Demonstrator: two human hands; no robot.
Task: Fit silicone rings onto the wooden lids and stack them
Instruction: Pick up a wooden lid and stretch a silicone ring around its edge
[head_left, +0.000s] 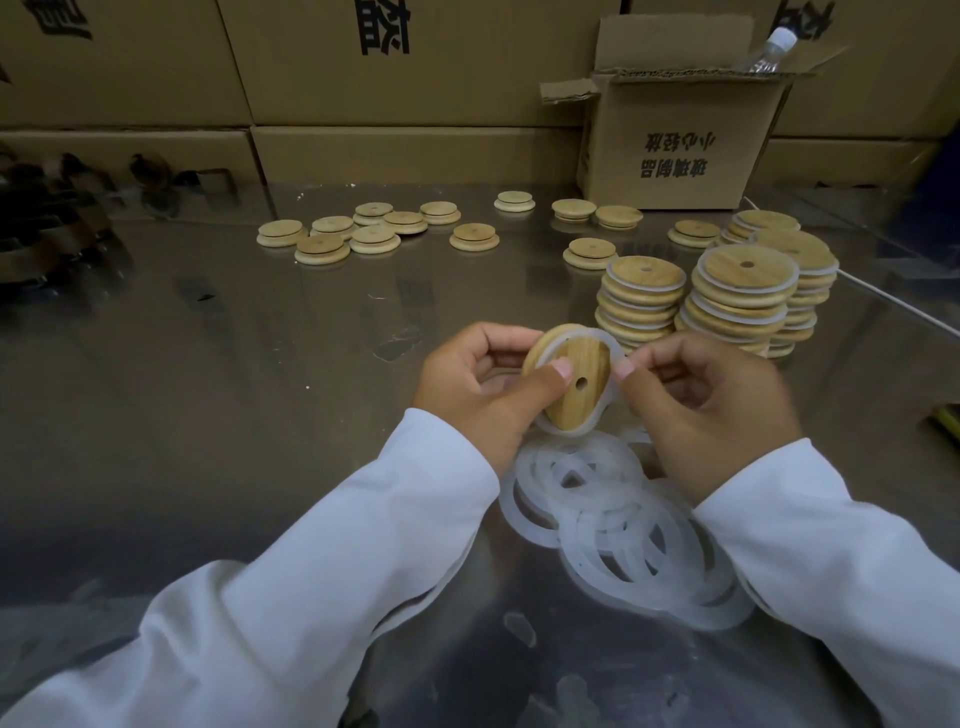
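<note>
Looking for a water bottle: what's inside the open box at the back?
A clear plastic bottle pokes out of the open box; the box's walls hide anything deeper.

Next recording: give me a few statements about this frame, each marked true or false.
1. The left hand grips a wooden lid while the right hand pinches the ring around it. True.
2. The loose rings lie inside the open box. False: they lie on the table, below the hands.
3. To the right of the hands stand stacks of ringed lids. True.
4. The held lid has no hole. False: a hole shows near its middle.
5. A bottle sticks out of the open box. True.
</note>
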